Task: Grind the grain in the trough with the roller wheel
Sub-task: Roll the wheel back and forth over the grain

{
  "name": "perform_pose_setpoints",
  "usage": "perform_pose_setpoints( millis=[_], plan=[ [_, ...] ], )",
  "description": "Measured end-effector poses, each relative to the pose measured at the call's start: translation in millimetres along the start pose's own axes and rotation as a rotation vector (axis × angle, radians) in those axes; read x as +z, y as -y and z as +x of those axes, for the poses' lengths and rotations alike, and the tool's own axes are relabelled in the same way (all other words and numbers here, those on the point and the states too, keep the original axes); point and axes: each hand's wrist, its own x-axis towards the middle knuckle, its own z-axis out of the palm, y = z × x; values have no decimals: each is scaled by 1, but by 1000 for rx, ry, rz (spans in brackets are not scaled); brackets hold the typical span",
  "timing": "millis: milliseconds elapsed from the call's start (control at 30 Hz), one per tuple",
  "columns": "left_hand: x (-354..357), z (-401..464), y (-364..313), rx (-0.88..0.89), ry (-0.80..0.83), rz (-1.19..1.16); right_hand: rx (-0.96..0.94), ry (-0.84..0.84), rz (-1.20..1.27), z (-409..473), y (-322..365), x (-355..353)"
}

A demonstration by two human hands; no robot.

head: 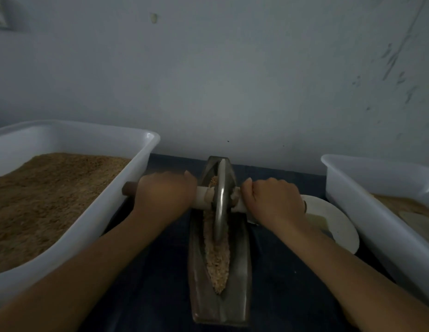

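My fingers curl round the wooden axle (203, 196), left hand (164, 194) on the left side of the wheel (220, 200), right hand (273, 200) on the right, both clamped firmly. Left, a large white tub (127, 185) holds brown meal; right, a second tub (347, 188) stands beside a white plate (340, 226). Centre, the dark boat-shaped trough (196, 271) runs near to far on the dark cloth (280, 283). The metal wheel stands upright in its groove, towards the far end. The grain (217, 264) fills the groove as pale, coarse, flaky bits; judged only partly ground, with more passes needed.
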Motion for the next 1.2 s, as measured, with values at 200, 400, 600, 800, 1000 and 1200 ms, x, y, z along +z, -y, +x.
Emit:
perform_pose_setpoints(
  millis=[200, 400, 600, 800, 1000, 1200],
  plan=[
    [23, 34, 4, -61, -45, 123, -3, -22, 72, 35, -8, 24],
    [15, 27, 4, -45, 35, 14, -19, 40, 9, 30, -5, 18],
    [-6, -6, -2, 11, 177, -12, -32, 10, -32, -11, 1, -6],
    [-15, -29, -4, 82, 129, 15, -68, 61, 139, -41, 4, -33],
    [-19, -23, -6, 76, 200, 34, -50, 50, 98, -34, 3, -28],
    [8, 3, 0, 25, -115, 112, -17, -10, -4, 4, -2, 5]
  ],
)
